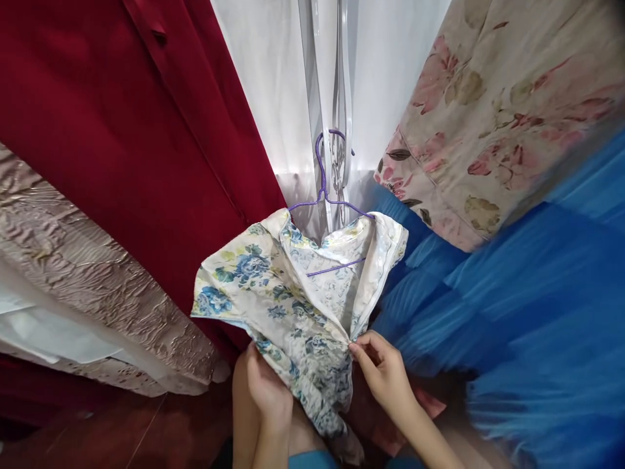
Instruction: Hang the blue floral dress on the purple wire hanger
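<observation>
A white floral shirt [273, 306] with blue flowers hangs on a thin purple hanger [322, 195], its neckline open in a deep V. My right hand [383, 365] pinches the front edges where the V ends, thumb and forefinger pressed together on the fabric. Down at the shirt's left side, my left hand [268, 384] grips the side seam, its fingers partly hidden behind the cloth. The lower part of the shirt bunches and drops between my knees.
Dark red cloth [161, 130] and a textured beige cloth [97, 267] hang at the left. White fabric with shiny strips [342, 78] is behind the hanger. A pink-flowered cloth [469, 124] and blue tulle [527, 293] hang at the right, above a reddish tiled floor [146, 430].
</observation>
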Tool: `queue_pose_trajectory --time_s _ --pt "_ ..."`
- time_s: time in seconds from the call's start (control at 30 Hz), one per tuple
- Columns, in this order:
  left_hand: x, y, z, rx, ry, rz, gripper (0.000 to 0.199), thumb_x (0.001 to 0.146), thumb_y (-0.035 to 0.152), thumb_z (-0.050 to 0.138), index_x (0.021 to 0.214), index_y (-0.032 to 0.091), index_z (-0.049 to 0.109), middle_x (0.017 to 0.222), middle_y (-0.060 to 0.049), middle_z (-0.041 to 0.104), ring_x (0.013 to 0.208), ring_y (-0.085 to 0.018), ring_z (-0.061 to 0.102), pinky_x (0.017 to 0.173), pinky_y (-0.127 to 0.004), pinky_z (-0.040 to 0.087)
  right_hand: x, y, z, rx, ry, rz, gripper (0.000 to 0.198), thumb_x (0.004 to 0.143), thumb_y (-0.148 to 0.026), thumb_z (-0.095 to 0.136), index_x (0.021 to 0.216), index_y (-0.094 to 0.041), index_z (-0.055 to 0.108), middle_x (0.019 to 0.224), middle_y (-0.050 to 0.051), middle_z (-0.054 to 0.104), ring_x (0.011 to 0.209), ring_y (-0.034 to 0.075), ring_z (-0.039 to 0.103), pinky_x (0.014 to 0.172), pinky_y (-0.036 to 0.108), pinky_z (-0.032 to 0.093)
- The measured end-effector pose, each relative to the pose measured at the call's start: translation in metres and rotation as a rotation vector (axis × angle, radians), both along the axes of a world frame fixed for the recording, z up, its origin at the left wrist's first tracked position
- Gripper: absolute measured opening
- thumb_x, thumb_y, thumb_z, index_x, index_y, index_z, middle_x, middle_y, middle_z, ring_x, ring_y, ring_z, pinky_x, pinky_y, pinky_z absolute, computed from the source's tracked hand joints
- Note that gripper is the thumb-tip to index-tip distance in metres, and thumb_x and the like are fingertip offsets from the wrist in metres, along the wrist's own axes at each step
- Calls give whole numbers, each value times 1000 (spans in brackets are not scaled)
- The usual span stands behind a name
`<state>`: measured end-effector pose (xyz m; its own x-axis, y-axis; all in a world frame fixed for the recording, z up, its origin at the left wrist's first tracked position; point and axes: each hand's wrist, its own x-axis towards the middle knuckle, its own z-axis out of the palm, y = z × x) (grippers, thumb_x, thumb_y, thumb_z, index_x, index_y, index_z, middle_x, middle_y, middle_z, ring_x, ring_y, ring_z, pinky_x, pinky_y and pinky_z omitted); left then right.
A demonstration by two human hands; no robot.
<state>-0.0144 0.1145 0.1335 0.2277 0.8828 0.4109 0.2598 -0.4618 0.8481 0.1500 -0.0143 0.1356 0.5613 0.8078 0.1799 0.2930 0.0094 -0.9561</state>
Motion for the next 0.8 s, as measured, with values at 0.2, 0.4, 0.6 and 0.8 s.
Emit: queue_pose_trajectory --time_s 0.2,0.4,0.6,0.8 --pt "21 -44 -27 20 -137 59 15 91 32 61 102 23 57 101 -6 60 100 -24 60 90 -37 50 -8 -3 -1 42 74 -48 27 94 -44 61 85 -19 62 73 4 63 68 20 60 61 28 49" --pt "52 -53 -19 -123 26 -360 14 96 25 51 84 23 55 79 -2 62 77 -19 62 73 -30 49 -9 -7 14 70 -158 45 4 98 -25 52 98 -22 54 83 3 64 76 19 64 70 29 52" --pt "34 -43 1 -137 177 -528 19 93 28 55 75 22 52 71 -1 58 70 -18 58 70 -29 46 49 18 83 282 -618 246 16 94 -9 46 89 -23 51 85 5 62 81 19 64 72 30 51" --pt "22 -52 -9 -254 -2 -360 23 94 38 57 79 21 51 73 -1 51 73 -18 54 70 -27 46 61 35 163 238 -615 344 6 91 -16 57 92 -22 60 83 2 65 71 15 61 67 27 49"
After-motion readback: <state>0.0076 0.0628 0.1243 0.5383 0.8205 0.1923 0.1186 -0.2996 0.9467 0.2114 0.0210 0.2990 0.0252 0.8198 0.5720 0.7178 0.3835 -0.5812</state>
